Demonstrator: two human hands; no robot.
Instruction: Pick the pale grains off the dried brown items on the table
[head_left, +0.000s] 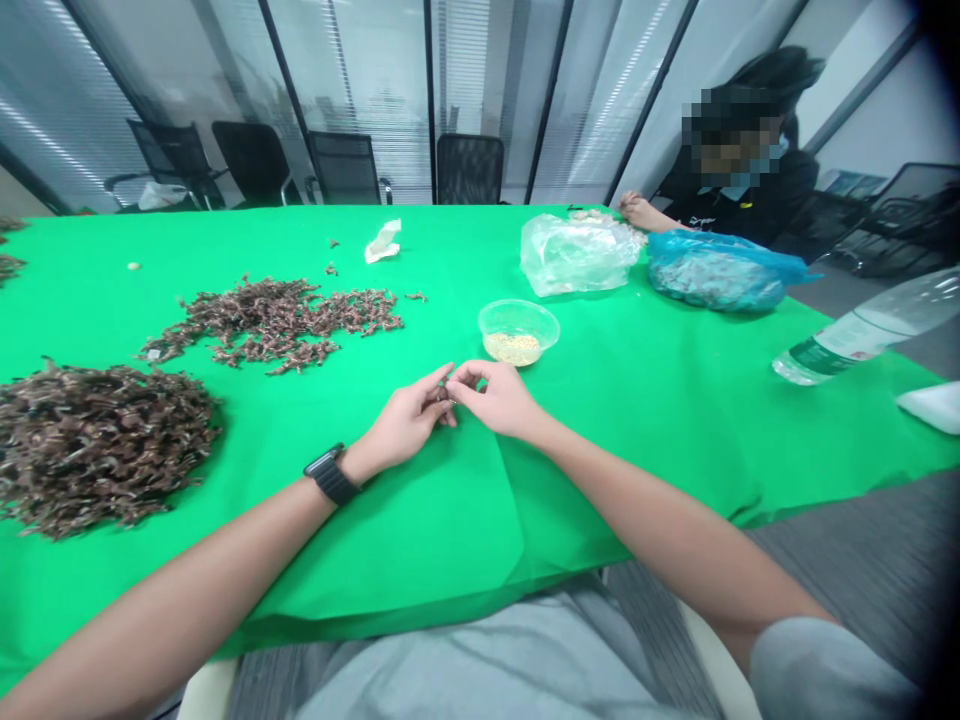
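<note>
My left hand [409, 418] and my right hand [495, 398] meet over the green tablecloth [420, 500], fingertips pinched together on one small brown dried piece [444, 387]. A black watch [331, 474] is on my left wrist. Just beyond my hands stands a small clear plastic bowl [519, 331] with pale yellowish bits in it. A large heap of brown dried pieces [90, 445] lies to my left, and a flatter scattered heap [277, 322] lies farther back.
A clear plastic bag [577, 255] and a blue plastic bag [716, 270] lie at the far right, in front of another seated person [742, 170]. A water bottle [862, 330] lies on its side at the right edge. Crumpled white paper [384, 242] and black chairs [345, 165] lie beyond.
</note>
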